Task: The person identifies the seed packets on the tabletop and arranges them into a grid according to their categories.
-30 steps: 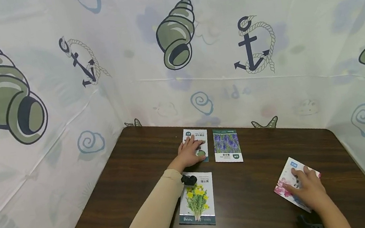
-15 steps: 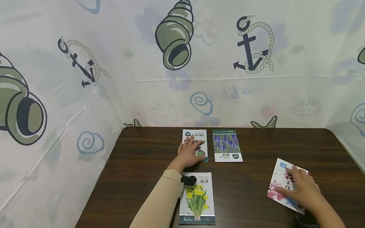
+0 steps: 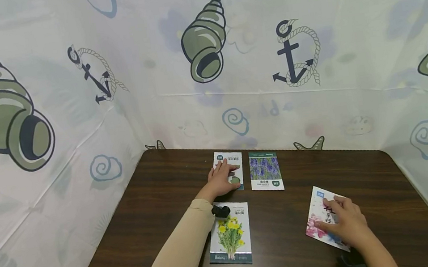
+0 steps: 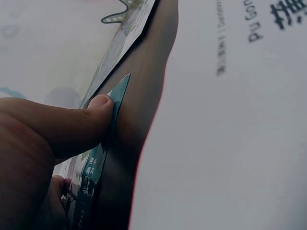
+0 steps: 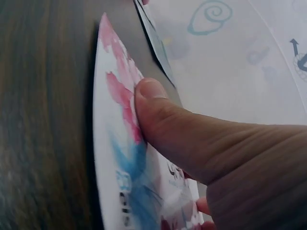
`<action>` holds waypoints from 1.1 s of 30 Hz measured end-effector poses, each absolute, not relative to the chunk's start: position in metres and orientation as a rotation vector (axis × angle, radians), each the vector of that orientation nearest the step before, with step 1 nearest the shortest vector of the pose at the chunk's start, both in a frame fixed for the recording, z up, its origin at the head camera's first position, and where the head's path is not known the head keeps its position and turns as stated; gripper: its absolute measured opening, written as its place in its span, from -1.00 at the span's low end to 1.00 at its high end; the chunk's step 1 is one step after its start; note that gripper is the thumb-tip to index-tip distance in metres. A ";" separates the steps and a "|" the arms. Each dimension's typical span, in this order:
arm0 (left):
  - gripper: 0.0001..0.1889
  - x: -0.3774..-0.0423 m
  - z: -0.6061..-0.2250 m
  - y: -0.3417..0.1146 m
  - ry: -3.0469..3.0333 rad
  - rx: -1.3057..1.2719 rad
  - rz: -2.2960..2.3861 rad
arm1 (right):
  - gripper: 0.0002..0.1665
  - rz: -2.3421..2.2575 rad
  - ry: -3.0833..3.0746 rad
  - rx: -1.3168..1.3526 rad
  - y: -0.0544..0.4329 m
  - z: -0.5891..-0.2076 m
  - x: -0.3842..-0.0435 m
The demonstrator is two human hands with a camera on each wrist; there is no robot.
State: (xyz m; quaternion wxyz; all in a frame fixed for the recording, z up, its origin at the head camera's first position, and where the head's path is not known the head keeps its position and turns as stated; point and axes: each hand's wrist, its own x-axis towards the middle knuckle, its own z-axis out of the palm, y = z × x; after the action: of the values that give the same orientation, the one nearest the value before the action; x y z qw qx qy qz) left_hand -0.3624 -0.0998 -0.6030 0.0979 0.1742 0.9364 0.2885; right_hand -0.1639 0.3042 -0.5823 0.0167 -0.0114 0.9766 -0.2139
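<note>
My left hand [image 3: 219, 181] lies with fingers spread on a white and green seed packet [image 3: 235, 156] at the back of the table, covering much of its face. In the left wrist view the thumb presses on the packet's teal edge [image 4: 122, 93]. At the right, my right hand [image 3: 348, 223] rests its fingertips and thumb on the face of a white seed packet with pink flowers [image 3: 316, 226], which lies slanted on the table. The right wrist view shows the thumb [image 5: 158, 103] flat on the pink print. A purple-flower packet [image 3: 265, 169] lies right of the left hand.
Below the left wrist a yellow-flower seed packet [image 3: 232, 239] lies partly under the forearm. The brown wooden table [image 3: 282, 223] has its back edge against a fabric backdrop [image 3: 147, 61] printed with shells and anchors.
My right hand has slid the pink-flower packet leftward across the table, toward the other packets. The left hand has stayed where it was.
</note>
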 end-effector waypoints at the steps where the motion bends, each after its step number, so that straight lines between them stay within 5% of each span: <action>1: -0.28 -0.362 -0.603 -0.099 2.773 0.514 0.860 | 0.23 -0.656 3.036 -0.041 0.303 -0.582 -0.164; 33: -0.15 -0.368 -0.606 -0.100 2.760 0.501 0.844 | 0.14 -0.563 3.040 -0.267 0.249 -0.588 -0.158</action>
State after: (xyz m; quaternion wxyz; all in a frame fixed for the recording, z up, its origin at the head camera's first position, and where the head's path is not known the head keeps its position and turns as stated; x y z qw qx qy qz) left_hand -0.3683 -0.0998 -0.6061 0.1062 0.1700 0.9369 0.2864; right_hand -0.1585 0.2491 -0.5879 0.0192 -0.0859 0.9795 -0.1814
